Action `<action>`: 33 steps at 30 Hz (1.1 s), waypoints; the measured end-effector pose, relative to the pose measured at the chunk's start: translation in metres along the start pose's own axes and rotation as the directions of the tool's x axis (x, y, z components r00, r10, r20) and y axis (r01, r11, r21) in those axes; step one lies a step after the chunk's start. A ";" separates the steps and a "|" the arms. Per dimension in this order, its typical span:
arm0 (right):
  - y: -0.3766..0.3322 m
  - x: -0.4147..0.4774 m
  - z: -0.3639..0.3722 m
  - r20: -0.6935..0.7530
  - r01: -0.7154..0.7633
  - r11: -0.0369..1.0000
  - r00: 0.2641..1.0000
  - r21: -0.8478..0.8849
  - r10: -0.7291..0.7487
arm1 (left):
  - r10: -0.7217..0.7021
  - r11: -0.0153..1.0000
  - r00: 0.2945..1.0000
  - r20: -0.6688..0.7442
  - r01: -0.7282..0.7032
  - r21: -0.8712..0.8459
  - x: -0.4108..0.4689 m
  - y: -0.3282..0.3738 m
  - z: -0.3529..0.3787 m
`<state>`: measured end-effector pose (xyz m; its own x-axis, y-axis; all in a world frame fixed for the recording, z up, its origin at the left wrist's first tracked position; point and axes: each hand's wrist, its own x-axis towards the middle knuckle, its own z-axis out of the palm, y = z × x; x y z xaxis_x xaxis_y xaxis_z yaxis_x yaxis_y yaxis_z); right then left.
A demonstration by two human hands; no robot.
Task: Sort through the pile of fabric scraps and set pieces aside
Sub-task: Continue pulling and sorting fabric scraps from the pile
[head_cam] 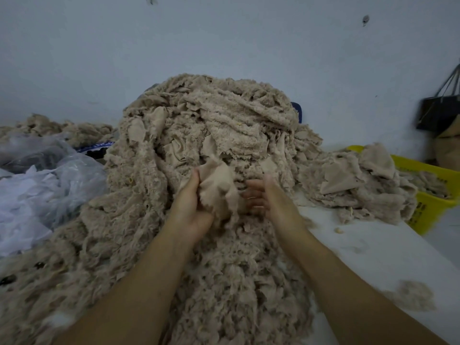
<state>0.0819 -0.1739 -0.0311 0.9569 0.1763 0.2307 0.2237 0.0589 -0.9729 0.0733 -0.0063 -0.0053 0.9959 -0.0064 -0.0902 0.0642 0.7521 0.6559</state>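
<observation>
Both hands work at the near face of the pile of fabric scraps (211, 125), a tall heap of beige fleecy offcuts that fills the middle of the white desk (373, 247) and spills towards the camera. The left hand (191, 205) grips one scrap (219, 188) (smooth side out), thumb up and fingers curled into its folds. The right hand (268, 197) is just beside that scrap, palm turned towards it, fingers loosely spread and holding nothing; motion blur hides whether the fingertips touch the cloth. To the right, a smaller heap (353, 185) of the same fabric lies partly over a yellow basket (428, 207). Crumpled clear plastic bags (49, 185) lie to the left, and a black bag (440, 113) hangs by the wall.
</observation>
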 end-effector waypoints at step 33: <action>-0.001 -0.008 0.012 0.082 0.054 0.966 0.996 -0.251 -0.034 | 0.327 0.498 0.937 0.123 -0.282 0.820 0.000 -0.027 0.000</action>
<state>0.0718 -0.1632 -0.0320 0.9303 0.2541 0.2644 0.3142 -0.1806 -0.9320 0.0719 -0.0266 -0.0228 0.9619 0.1589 0.2224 -0.1963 -0.1646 0.9666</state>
